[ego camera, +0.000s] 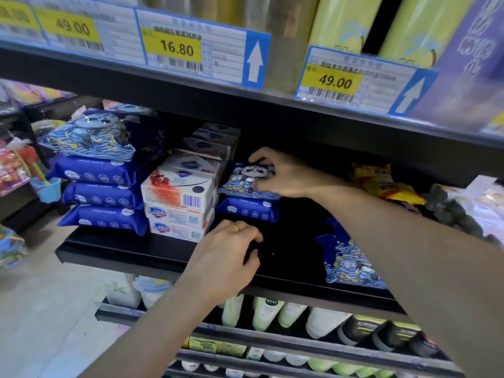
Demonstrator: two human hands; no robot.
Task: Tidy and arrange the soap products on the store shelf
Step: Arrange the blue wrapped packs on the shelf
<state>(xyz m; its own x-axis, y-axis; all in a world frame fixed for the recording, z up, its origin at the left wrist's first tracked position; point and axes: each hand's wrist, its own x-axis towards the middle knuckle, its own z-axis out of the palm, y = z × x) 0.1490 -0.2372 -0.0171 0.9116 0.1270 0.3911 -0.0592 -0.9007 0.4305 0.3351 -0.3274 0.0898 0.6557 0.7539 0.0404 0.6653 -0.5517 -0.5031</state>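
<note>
My right hand [283, 174] grips a blue panda-print pack [242, 181] that lies on top of a plain blue pack [246, 210] in the middle of the black shelf [131, 251]. My left hand [227, 251] rests on the shelf's front part with its fingers loosely curled and nothing in it. Left of the packs stands a stack of white soap boxes [178, 199], with more boxes behind. Further left is a pile of blue packs [101, 195] topped by a panda-print pack [92, 135]. Another panda-print pack [350, 261] lies flat at the shelf's right front.
A yellow bag [381, 181] and dark items [452, 211] lie at the shelf's right. The upper shelf edge carries price tags [174, 47]. Bottles [270, 313] fill the shelves below. Toys [16, 170] hang on a rack at the far left.
</note>
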